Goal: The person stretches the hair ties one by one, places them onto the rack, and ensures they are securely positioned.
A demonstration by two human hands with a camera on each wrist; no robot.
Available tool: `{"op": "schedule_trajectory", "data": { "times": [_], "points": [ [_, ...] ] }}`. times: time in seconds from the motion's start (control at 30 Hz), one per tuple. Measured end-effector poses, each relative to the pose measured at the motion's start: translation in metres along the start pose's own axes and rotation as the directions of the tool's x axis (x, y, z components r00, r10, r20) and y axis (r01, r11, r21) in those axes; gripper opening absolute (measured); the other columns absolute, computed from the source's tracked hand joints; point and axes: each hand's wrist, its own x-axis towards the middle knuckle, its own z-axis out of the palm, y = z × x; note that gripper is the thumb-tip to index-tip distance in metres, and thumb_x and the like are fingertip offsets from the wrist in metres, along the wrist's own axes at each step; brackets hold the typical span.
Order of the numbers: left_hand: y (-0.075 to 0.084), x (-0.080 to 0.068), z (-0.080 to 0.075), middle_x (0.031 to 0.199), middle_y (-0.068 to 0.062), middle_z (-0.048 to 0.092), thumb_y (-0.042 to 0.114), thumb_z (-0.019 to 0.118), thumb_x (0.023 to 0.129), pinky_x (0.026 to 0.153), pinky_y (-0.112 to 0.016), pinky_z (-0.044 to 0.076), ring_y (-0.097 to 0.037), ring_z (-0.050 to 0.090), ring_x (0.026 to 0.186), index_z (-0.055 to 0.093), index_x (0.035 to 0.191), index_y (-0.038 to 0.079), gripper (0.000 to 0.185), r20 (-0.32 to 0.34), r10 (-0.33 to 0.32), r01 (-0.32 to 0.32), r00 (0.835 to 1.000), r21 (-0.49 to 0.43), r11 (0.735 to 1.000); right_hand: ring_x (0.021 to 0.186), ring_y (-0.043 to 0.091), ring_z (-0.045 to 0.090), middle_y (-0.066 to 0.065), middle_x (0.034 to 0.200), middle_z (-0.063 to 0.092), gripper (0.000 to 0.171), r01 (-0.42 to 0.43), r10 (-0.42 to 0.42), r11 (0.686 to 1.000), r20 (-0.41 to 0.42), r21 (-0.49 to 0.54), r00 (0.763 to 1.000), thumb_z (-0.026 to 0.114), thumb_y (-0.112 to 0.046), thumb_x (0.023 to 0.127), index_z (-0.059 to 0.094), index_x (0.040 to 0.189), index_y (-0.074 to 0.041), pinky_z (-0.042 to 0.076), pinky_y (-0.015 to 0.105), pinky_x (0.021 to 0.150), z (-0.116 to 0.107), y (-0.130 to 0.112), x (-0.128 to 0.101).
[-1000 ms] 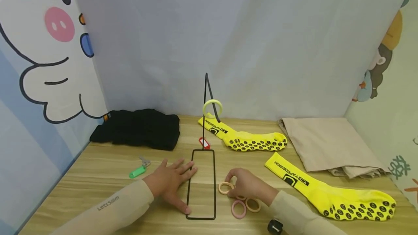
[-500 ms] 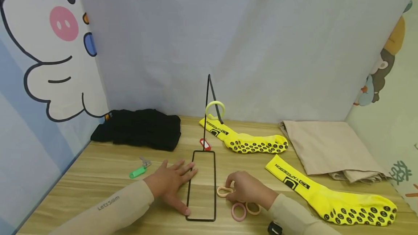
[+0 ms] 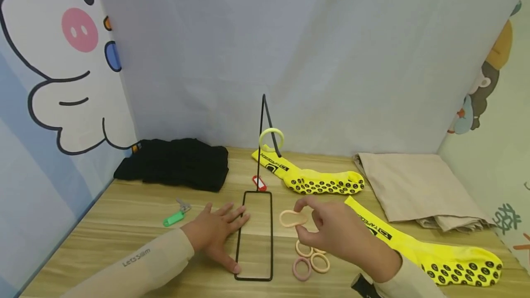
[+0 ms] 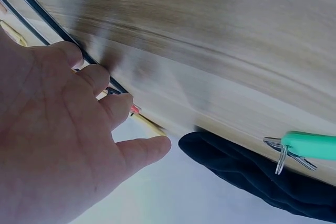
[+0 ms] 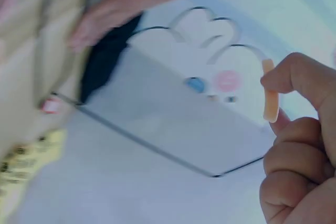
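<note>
My left hand lies with fingers spread across the left side of the black wire stand's rectangular base. Between thumb and forefinger, my right hand pinches a peach hair tie, raised to the right of the base. The right wrist view shows this hair tie edge-on at the fingertips. A pale yellow hair tie hangs on the stand's sloping arm. Below my right hand, a pink hair tie and several peach ones lie on the table, one partly hidden.
Two yellow socks with black dots lie behind and right of the stand. A folded black cloth is at back left, a beige cloth at back right. A green key tag and a red tag rest near the stand.
My right hand has lifted the peach hair tie off the table, up and away from the others. That hair tie looked squeezed half a second ago. My left hand has stayed in place.
</note>
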Motion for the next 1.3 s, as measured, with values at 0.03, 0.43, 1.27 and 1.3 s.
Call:
{"op": "schedule_trajectory", "data": {
  "times": [0.03,0.43,1.27,1.3],
  "points": [
    [0.000,0.000,0.000,0.157,0.008,0.011,0.087,0.052,0.057,0.107,-0.062,0.015,-0.023,0.010,0.144,0.016,0.149,0.030,0.115,-0.001,-0.001,0.001,1.000,0.001,1.000,0.045,-0.006,0.014,-0.015,0.048,0.025,0.028,0.077,-0.078,0.997,-0.080,-0.021,0.994,0.071,-0.012,0.071,0.059,0.094,-0.018,0.015,0.011,0.042,-0.007,-0.007,0.000],
    [0.000,-0.001,-0.002,0.156,0.008,0.012,0.085,0.055,0.057,0.107,-0.062,0.015,-0.023,0.010,0.144,0.018,0.149,0.029,0.114,0.001,-0.009,0.009,1.000,-0.004,1.000,0.041,-0.004,0.016,-0.015,0.051,0.027,0.027,0.307,-0.413,0.906,-0.449,-0.291,0.792,0.070,-0.020,0.070,0.063,0.095,-0.016,0.015,0.013,0.039,-0.053,-0.030,0.038],
    [0.000,-0.001,-0.002,0.157,0.007,0.011,0.086,0.053,0.057,0.107,-0.063,0.016,-0.024,0.010,0.144,0.016,0.149,0.029,0.115,0.008,-0.003,0.003,1.000,-0.005,1.000,0.041,0.011,0.015,0.001,0.047,0.018,0.045,-0.120,0.051,0.785,0.130,0.608,0.990,0.071,-0.002,0.078,0.052,0.119,-0.001,0.025,0.027,0.042,-0.035,0.037,0.036],
    [0.000,0.000,-0.001,0.157,0.007,0.011,0.086,0.053,0.057,0.107,-0.063,0.016,-0.024,0.010,0.144,0.016,0.149,0.030,0.115,0.011,-0.002,0.002,1.000,-0.011,1.000,0.041,0.013,0.014,0.001,0.048,0.018,0.045,-0.162,0.060,0.755,0.178,0.636,0.982,0.071,-0.003,0.079,0.052,0.120,-0.001,0.026,0.027,0.043,-0.030,0.045,0.033]
  ]
}}
